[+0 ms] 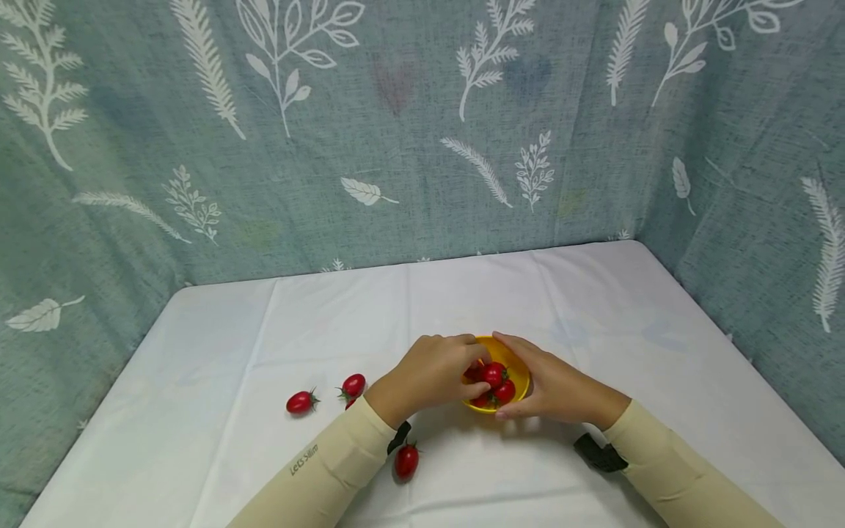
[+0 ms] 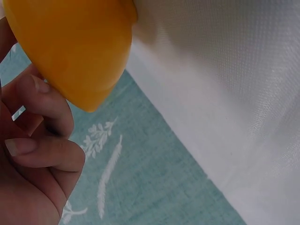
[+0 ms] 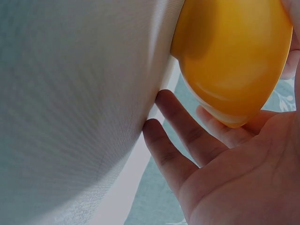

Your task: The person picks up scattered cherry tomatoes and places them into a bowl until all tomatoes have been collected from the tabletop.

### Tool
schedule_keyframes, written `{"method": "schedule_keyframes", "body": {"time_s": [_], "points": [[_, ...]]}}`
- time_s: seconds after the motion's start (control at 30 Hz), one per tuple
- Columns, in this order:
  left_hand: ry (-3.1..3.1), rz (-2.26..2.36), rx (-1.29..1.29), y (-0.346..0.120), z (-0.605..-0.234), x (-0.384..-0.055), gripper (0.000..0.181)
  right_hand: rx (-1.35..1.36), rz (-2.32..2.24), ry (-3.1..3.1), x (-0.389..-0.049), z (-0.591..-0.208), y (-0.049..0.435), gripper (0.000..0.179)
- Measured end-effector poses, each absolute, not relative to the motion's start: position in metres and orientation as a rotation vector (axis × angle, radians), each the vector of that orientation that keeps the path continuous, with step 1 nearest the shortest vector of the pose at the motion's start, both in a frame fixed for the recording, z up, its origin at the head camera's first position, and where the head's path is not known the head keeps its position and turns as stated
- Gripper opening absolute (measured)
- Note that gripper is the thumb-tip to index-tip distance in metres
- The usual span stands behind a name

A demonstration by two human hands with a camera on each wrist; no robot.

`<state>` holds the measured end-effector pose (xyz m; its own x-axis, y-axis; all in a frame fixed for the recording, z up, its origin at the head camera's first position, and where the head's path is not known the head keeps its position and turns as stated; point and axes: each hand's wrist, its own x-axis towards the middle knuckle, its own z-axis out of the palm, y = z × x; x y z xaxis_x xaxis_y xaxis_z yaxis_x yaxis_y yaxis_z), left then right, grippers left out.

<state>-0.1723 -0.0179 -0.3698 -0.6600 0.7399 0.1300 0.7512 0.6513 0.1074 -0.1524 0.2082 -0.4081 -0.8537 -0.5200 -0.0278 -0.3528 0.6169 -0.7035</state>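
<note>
a yellow bowl [image 1: 520,372] of red tomatoes [image 1: 493,375] stands in the lower half, just right of centre. the right hand [image 1: 557,383] grips its right side; the left hand [image 1: 432,370] bends its fingers inside, whether pinching a tomato i cannot tell. loose tomatoes [image 1: 301,402] lie lower left on the counter [image 1: 594,293].

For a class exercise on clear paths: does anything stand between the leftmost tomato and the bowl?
Yes: two more tomatoes, one partly hidden by the left sleeve, then the left hand, at the bowl.
</note>
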Motion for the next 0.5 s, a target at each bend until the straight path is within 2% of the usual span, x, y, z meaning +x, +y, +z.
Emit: {"method": "schedule_keyframes", "body": {"time_s": [0.3,0.5], "points": [[-2.790,-0.215,-1.251,-0.0172,-0.3712,-0.1725,0.027,-0.735,-1.065,2.614,-0.1518,-0.4082,0.2083,0.112],[-2.787,-0.231,-1.246,-0.0253,-0.3656,-0.1691,0.034,-0.729,-1.053,2.624,-0.1524,-0.4085,0.2076,0.113]]}}
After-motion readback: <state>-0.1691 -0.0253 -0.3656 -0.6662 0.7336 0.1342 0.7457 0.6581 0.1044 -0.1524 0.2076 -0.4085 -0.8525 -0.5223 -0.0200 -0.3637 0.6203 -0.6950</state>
